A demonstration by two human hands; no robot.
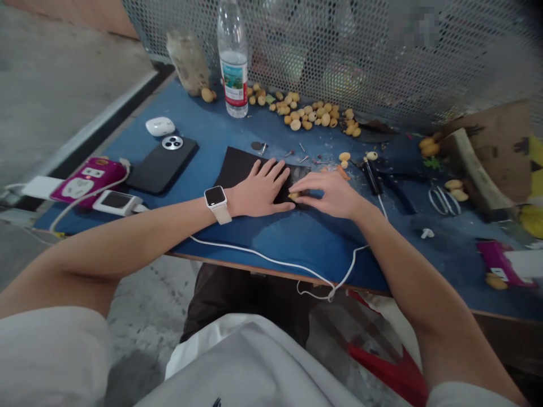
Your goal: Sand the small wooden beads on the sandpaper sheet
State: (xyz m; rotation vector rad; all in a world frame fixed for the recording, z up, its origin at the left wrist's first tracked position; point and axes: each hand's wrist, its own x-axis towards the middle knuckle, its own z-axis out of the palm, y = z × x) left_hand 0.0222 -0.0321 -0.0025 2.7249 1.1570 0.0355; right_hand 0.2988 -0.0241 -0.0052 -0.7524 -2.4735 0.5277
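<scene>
A dark sheet, sandpaper by its look (232, 168), lies on the blue table (263, 237). My left hand (259, 192), with a watch on its wrist, presses flat on it, fingers spread. At the sheet's right part my right hand (331, 192) pinches a small yellowish piece, which looks like a tiny gourd (293, 196), between thumb and fingers against the sheet. The fingers hide most of this piece. Beyond the hands lie small rotary bits (304, 159) and pale dust. Two small gourds (344, 157) rest beyond my right hand.
At the back are many small gourds (314, 115), a water bottle (234, 73) and a jar (189, 62). A phone (163, 167), earbud case (160, 126) and power strip (87, 180) lie left. Right are a pen-like tool (372, 176), scissors (444, 200) and cardboard box (496, 147). A white cable (263, 255) crosses the front.
</scene>
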